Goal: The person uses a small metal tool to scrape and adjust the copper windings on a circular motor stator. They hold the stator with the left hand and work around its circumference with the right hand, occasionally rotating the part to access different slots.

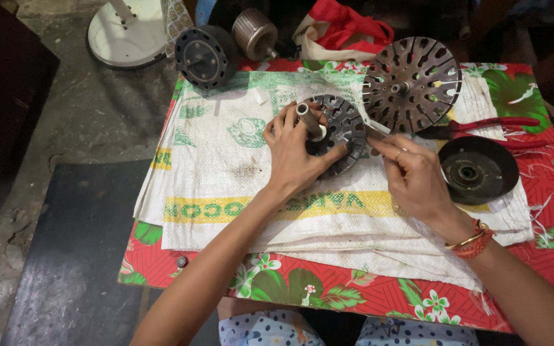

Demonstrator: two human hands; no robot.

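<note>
Left hand wraps over a dark slotted stator core, fingers closed around it, grey shaft poking up between them. Right hand is pinched narrow on a thin pale strip at the core's right edge. Core sits mid-table on a white woven sack over a red floral cloth. Far right: round slotted disc. Right: red-handled pliers, dark round cover. Far left: black perforated housing, grey rotor, white fan base on the floor.
</note>
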